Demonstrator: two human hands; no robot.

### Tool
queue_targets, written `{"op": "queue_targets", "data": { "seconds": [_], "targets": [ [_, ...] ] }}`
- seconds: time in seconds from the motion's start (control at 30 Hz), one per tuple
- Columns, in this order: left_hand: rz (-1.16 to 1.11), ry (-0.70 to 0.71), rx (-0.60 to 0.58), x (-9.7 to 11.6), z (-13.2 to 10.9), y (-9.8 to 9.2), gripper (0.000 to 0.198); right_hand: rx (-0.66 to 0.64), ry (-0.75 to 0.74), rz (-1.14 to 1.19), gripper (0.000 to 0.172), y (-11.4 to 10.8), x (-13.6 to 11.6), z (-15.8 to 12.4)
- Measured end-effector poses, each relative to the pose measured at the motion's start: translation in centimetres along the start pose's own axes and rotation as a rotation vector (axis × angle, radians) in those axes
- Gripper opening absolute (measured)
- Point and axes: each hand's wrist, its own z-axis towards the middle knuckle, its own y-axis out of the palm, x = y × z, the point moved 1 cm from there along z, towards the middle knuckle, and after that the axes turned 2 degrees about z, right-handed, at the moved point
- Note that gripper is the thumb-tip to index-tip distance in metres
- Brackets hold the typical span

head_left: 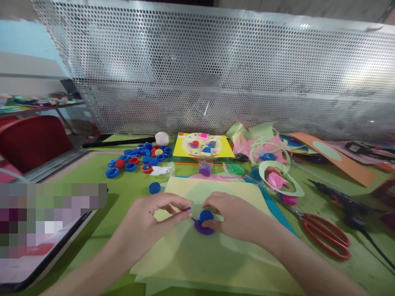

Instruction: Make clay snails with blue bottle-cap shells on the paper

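Note:
Over pale yellow paper sheets [173, 250], my left hand [154, 218] pinches a small bit of purple clay [187, 209] between thumb and fingertips. My right hand [228, 213] curls round a blue bottle cap [206, 216], its thumb against the cap's lower side. Under and beside that cap lies a flattened purple clay piece [203, 228], a thin strip of it reaching toward my left fingers. Another blue cap [154, 188] rests beyond my left hand. A packet of purple clay [204, 169] and a packet of green clay [236, 169] lie past the sheets.
Blue and red bottle caps [131, 166] are piled at the back left. A yellow decorated card [228, 152] stands before the perforated metal screen [185, 61]. Red-handled scissors [327, 236] and a glue gun [348, 207] lie right; a tablet-like device [89, 216] is left.

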Motion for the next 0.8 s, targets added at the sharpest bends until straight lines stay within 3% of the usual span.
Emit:
{"op": "queue_targets", "data": {
  "seconds": [0.23,0.43,0.53,0.7,0.8],
  "targets": [
    [-0.028,-0.034,-0.018,0.0,0.1,0.2,0.014,-0.016,-0.062,0.013,0.019,0.3,0.4,0.2],
    [-0.179,-0.005,0.027,-0.1,0.5,-0.3,0.01,0.072,0.025,0.11,0.018,-1.2,0.3,0.2],
    [-0.275,-0.012,0.106,-0.4,0.6,-0.8,0.009,0.209,-0.011,0.133,0.02,-1.9,0.2,-0.1],
    [-0.318,-0.09,0.261,-0.7,0.7,-1.5,0.021,0.526,-0.252,0.129,0.023,-1.8,-0.4,-0.7],
    [-0.392,-0.087,0.261,-0.6,0.8,-1.3,0.035,0.617,-0.361,0.157,0.026,-1.8,-1.0,-1.1]
  ]
}}
